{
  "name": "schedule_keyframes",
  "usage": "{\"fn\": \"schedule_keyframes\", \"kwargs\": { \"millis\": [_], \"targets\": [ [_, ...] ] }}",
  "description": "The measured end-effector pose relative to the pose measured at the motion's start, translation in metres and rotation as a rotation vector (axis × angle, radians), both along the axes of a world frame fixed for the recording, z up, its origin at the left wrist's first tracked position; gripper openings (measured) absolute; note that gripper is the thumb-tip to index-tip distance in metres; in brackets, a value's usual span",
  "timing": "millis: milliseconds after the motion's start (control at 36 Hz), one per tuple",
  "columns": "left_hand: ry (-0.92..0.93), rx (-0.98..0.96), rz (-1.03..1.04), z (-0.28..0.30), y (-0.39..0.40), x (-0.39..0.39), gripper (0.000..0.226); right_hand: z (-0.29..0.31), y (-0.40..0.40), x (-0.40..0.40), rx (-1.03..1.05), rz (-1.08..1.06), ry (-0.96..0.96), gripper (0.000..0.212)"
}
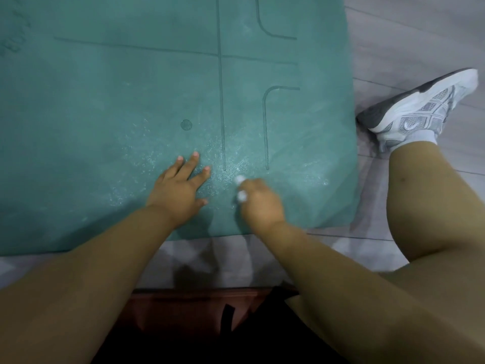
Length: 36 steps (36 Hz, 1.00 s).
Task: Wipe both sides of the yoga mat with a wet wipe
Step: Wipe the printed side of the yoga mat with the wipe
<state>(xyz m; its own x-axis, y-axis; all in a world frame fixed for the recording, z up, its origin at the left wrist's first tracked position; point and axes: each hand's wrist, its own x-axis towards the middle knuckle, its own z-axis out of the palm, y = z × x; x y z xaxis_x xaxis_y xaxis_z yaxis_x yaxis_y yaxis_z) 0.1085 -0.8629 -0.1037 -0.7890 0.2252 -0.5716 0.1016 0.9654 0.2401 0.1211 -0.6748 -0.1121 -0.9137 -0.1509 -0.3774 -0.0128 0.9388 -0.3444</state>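
Note:
A teal yoga mat [131, 88] with dark alignment lines lies flat on the floor and fills the upper left of the view. My left hand [178, 187] rests flat on the mat near its front edge, fingers spread. Just to its right, my right hand [258, 200] is curled round a small white wet wipe [241, 189], which it presses onto the mat. Only bits of the wipe poke out past the fingers. The mat surface around both hands glistens with wet streaks.
Grey plank flooring [406, 35] runs along the mat's right side and front edge. My right leg [433, 219], with a grey-white sneaker [420, 106], lies on the floor beside the mat's right edge. A reddish-brown object [189, 308] sits below me.

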Motion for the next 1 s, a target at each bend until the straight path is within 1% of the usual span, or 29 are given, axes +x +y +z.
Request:
{"fn": "schedule_keyframes", "kwargs": {
  "millis": [28,56,83,111,139,167,194,278,306,333,361,389,417,472,528,583,611,639,667,694,778,806,833,861,889,917,972,1000],
  "targets": [
    [-0.004,0.000,-0.005,0.000,-0.003,0.001,0.072,0.002,-0.010,0.001,-0.064,0.182,-0.005,0.046],
    [-0.002,-0.001,-0.013,0.000,-0.006,0.002,0.072,0.001,-0.011,-0.001,-0.104,0.309,0.014,0.044],
    [0.005,-0.004,-0.021,-0.001,-0.010,0.003,0.071,-0.001,-0.006,-0.006,-0.109,0.377,0.015,0.039],
    [0.014,-0.009,-0.030,-0.001,-0.014,0.005,0.071,0.000,0.001,-0.012,-0.091,0.388,0.018,0.032],
    [0.021,-0.016,-0.036,-0.002,-0.017,0.006,0.070,0.002,0.010,-0.021,-0.052,0.353,0.035,0.027],
    [0.025,-0.023,-0.040,-0.003,-0.020,0.007,0.070,0.000,0.022,-0.030,0.002,0.274,0.064,0.026],
    [0.026,-0.028,-0.039,-0.003,-0.023,0.008,0.070,-0.001,0.035,-0.041,0.045,0.149,0.068,0.028],
    [0.022,-0.030,-0.022,-0.003,-0.025,0.009,0.069,0.007,0.072,-0.064,0.141,-0.352,0.094,0.026],
    [0.022,-0.032,-0.019,-0.003,-0.025,0.009,0.069,0.008,0.076,-0.063,0.151,-0.485,0.095,0.026],
    [0.022,-0.035,-0.016,-0.002,-0.024,0.009,0.069,0.008,0.073,-0.057,0.161,-0.559,0.083,0.026],
    [0.024,-0.038,-0.010,-0.002,-0.023,0.009,0.069,0.008,0.062,-0.048,0.159,-0.584,0.063,0.028],
    [0.026,-0.040,0.001,-0.002,-0.021,0.010,0.069,0.005,0.047,-0.034,0.121,-0.547,0.055,0.031],
    [0.028,-0.038,0.014,-0.002,-0.020,0.011,0.069,0.004,0.028,-0.018,0.065,-0.458,0.043,0.034],
    [0.032,-0.031,0.032,-0.002,-0.018,0.012,0.069,0.002,-0.017,0.021,-0.012,-0.128,-0.011,0.037],
    [0.032,-0.031,0.036,-0.003,-0.019,0.013,0.069,0.009,-0.048,0.049,-0.114,0.181,0.003,0.032],
    [0.020,-0.034,0.035,-0.003,-0.021,0.013,0.069,0.016,-0.051,0.057,-0.109,0.404,-0.007,0.032],
    [0.012,-0.036,0.034,-0.003,-0.021,0.013,0.068,0.018,-0.044,0.052,-0.074,0.420,-0.076,0.030],
    [0.006,-0.039,0.033,-0.003,-0.022,0.014,0.067,0.017,-0.031,0.044,-0.035,0.360,-0.147,0.031],
    [0.002,-0.040,0.035,-0.003,-0.022,0.014,0.067,0.014,-0.014,0.035,0.001,0.233,-0.207,0.033],
    [-0.003,-0.040,0.041,-0.003,-0.021,0.015,0.066,0.016,0.006,0.025,0.042,0.071,-0.217,0.031],
    [-0.005,-0.048,0.057,-0.002,-0.017,0.016,0.065,0.023,0.068,0.002,0.181,-0.494,-0.152,0.030],
    [-0.006,-0.049,0.062,-0.001,-0.015,0.016,0.064,0.025,0.081,0.002,0.203,-0.630,-0.164,0.031],
    [-0.008,-0.050,0.071,0.000,-0.013,0.016,0.062,0.025,0.088,0.004,0.227,-0.706,-0.182,0.031],
    [-0.012,-0.050,0.083,0.001,-0.011,0.015,0.061,0.024,0.088,0.008,0.239,-0.719,-0.192,0.029],
    [-0.014,-0.049,0.098,0.003,-0.009,0.015,0.059,0.025,0.080,0.013,0.236,-0.673,-0.186,0.027],
    [-0.012,-0.049,0.116,0.004,-0.007,0.014,0.058,0.025,0.067,0.018,0.214,-0.569,-0.172,0.025],
    [-0.002,-0.055,0.143,0.006,-0.002,0.012,0.056,0.024,0.036,0.030,0.148,-0.258,-0.177,0.025],
    [0.004,-0.062,0.147,0.006,0.000,0.011,0.055,0.027,0.021,0.036,0.107,-0.090,-0.215,0.025]
  ]
}}
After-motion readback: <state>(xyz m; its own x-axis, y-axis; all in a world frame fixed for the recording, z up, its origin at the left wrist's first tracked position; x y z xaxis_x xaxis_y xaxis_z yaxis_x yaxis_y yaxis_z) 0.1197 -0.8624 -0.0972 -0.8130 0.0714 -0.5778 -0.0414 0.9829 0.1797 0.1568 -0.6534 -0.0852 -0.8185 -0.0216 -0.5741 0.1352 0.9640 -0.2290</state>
